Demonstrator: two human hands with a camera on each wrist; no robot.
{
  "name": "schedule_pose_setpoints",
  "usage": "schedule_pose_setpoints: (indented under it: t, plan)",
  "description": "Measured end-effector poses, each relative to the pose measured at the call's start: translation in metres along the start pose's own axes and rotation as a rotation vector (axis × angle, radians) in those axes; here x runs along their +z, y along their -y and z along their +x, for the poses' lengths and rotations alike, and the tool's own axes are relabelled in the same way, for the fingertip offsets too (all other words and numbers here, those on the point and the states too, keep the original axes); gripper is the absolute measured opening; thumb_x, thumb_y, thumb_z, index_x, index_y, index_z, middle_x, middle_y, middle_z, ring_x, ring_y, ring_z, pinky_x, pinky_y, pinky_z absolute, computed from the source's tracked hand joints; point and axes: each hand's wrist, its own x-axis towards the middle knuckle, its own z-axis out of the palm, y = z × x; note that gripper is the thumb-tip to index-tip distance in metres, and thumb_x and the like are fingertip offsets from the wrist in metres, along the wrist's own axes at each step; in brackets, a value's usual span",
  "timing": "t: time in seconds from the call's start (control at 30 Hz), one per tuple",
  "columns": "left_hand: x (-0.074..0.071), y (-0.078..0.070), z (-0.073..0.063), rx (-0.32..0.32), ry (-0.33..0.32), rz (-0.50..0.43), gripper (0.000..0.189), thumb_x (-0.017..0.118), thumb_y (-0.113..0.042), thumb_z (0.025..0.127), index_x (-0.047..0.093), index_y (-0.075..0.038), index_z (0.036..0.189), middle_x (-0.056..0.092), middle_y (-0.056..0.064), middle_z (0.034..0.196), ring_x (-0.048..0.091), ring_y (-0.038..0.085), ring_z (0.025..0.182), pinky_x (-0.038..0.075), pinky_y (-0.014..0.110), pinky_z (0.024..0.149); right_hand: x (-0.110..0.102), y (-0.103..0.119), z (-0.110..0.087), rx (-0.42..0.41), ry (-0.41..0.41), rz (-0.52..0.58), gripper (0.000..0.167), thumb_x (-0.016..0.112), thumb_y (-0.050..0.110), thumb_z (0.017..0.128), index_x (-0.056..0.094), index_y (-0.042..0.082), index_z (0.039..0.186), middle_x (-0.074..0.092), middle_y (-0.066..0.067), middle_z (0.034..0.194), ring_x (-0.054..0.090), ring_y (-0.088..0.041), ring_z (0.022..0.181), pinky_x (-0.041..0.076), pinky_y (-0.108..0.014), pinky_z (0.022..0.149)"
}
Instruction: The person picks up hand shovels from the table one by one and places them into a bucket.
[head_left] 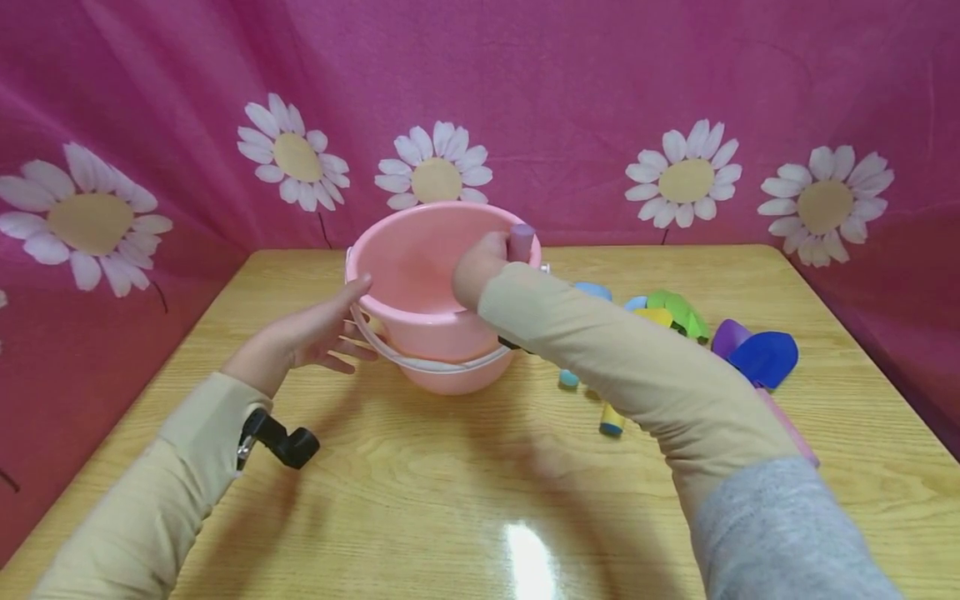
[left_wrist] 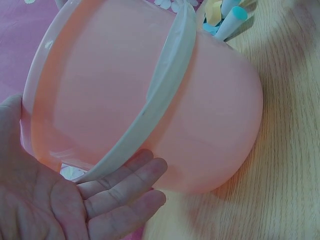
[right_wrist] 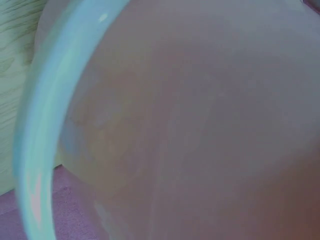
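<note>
A pink bucket [head_left: 442, 337] stands on the wooden table, its white handle [left_wrist: 145, 115] hanging down across the near side. My left hand [head_left: 318, 332] is at the bucket's left: the thumb touches the rim, and the other fingers stretch out, spread, beside the wall and under the handle. At the right part of the bucket's mouth, my right hand [head_left: 480, 268] grips a purple cylindrical handle [head_left: 521, 242] whose end sticks up near the rim. The lower part of that tool is hidden by the hand and bucket. In the right wrist view the bucket wall [right_wrist: 210, 125] fills most of the picture.
Right of the bucket lie several toy tools, partly behind my right forearm: a blue shovel [head_left: 767, 358], a purple blade [head_left: 727, 337], a green piece [head_left: 678, 312] and a yellow handle with a blue end [head_left: 612, 419]. A pink flowered cloth [head_left: 555, 100] hangs behind the table.
</note>
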Motion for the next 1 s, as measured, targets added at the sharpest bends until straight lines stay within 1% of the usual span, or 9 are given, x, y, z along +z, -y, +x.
schedule_pose_setpoints:
  t: [0.07, 0.13, 0.2, 0.27, 0.37, 0.43, 0.53, 0.63, 1.0]
  plan:
    - [0.001, -0.001, 0.001, 0.002, 0.005, 0.002, 0.082, 0.020, -0.067, 0.085, 0.023, -0.003, 0.136, 0.038, 0.029, 0.131, 0.044, 0.040, 0.114, 0.036, 0.054, 0.089, 0.001, -0.003, -0.006, -0.006, -0.014, -0.027, 0.026, 0.047, 0.024, 0.090, 0.059, 0.009, 0.108, 0.062, -0.003, 0.088, 0.056, -0.021, 0.081, 0.043, -0.043, 0.076]
    - [0.002, -0.002, 0.001, 0.005, 0.012, 0.006, 0.083, 0.020, -0.067, 0.085, 0.022, -0.002, 0.136, 0.038, 0.029, 0.131, 0.044, 0.040, 0.115, 0.036, 0.054, 0.089, -0.003, -0.017, -0.033, -0.095, -0.044, 0.000, 0.027, 0.041, 0.017, 0.091, 0.056, 0.005, 0.111, 0.060, -0.006, 0.092, 0.055, -0.023, 0.082, 0.042, -0.041, 0.079]
    - [0.002, -0.003, 0.001, 0.005, 0.015, 0.008, 0.083, 0.020, -0.066, 0.085, 0.022, -0.001, 0.136, 0.039, 0.029, 0.131, 0.044, 0.040, 0.115, 0.036, 0.053, 0.090, -0.006, -0.023, -0.048, -0.148, -0.070, -0.031, 0.025, 0.039, 0.013, 0.090, 0.056, 0.004, 0.106, 0.056, -0.007, 0.087, 0.053, -0.024, 0.074, 0.043, -0.041, 0.077]
    - [0.003, -0.003, 0.001, 0.004, 0.017, 0.009, 0.085, 0.020, -0.068, 0.084, 0.022, 0.000, 0.136, 0.038, 0.029, 0.131, 0.044, 0.040, 0.115, 0.036, 0.053, 0.090, -0.009, -0.027, -0.056, -0.156, -0.083, -0.065, 0.020, 0.038, 0.010, 0.089, 0.057, 0.003, 0.094, 0.052, -0.007, 0.075, 0.048, -0.024, 0.062, 0.044, -0.037, 0.070]
    - [0.003, -0.003, 0.001, 0.004, 0.015, 0.009, 0.087, 0.022, -0.070, 0.083, 0.022, -0.001, 0.136, 0.038, 0.029, 0.131, 0.044, 0.040, 0.115, 0.036, 0.053, 0.089, -0.009, -0.030, -0.055, -0.152, -0.112, -0.085, 0.015, 0.040, 0.010, 0.088, 0.054, 0.007, 0.083, 0.048, -0.003, 0.067, 0.044, -0.021, 0.055, 0.044, -0.033, 0.064]
    - [0.003, -0.003, 0.001, 0.004, 0.014, 0.010, 0.088, 0.023, -0.071, 0.081, 0.022, -0.002, 0.136, 0.037, 0.029, 0.132, 0.044, 0.040, 0.115, 0.037, 0.053, 0.089, -0.009, -0.035, -0.055, -0.160, -0.150, -0.060, 0.015, 0.041, 0.010, 0.087, 0.055, 0.009, 0.084, 0.051, -0.001, 0.070, 0.047, -0.020, 0.058, 0.045, -0.033, 0.064]
    - [0.003, -0.003, 0.000, 0.002, 0.007, 0.012, 0.088, 0.024, -0.072, 0.081, 0.021, -0.003, 0.137, 0.037, 0.029, 0.132, 0.045, 0.040, 0.115, 0.038, 0.052, 0.088, -0.009, -0.044, -0.058, -0.208, -0.220, -0.010, 0.019, 0.043, 0.010, 0.088, 0.059, 0.011, 0.099, 0.058, -0.001, 0.090, 0.055, -0.022, 0.072, 0.046, -0.038, 0.071]
    - [0.003, -0.002, -0.001, -0.002, 0.001, 0.010, 0.086, 0.023, -0.070, 0.082, 0.020, -0.004, 0.137, 0.038, 0.029, 0.131, 0.045, 0.039, 0.114, 0.038, 0.052, 0.089, -0.011, -0.050, -0.057, -0.211, -0.254, 0.028, 0.025, 0.044, 0.011, 0.088, 0.058, 0.012, 0.108, 0.058, -0.002, 0.105, 0.057, -0.023, 0.081, 0.046, -0.041, 0.075]
    - [0.004, -0.001, -0.001, -0.004, -0.003, -0.006, 0.088, 0.023, -0.071, 0.081, 0.023, 0.000, 0.133, 0.037, 0.030, 0.131, 0.041, 0.042, 0.116, 0.036, 0.052, 0.090, -0.013, -0.075, -0.061, -0.158, -0.303, 0.206, 0.027, 0.041, 0.009, 0.089, 0.059, 0.009, 0.110, 0.058, -0.008, 0.107, 0.054, -0.024, 0.090, 0.045, -0.044, 0.071]
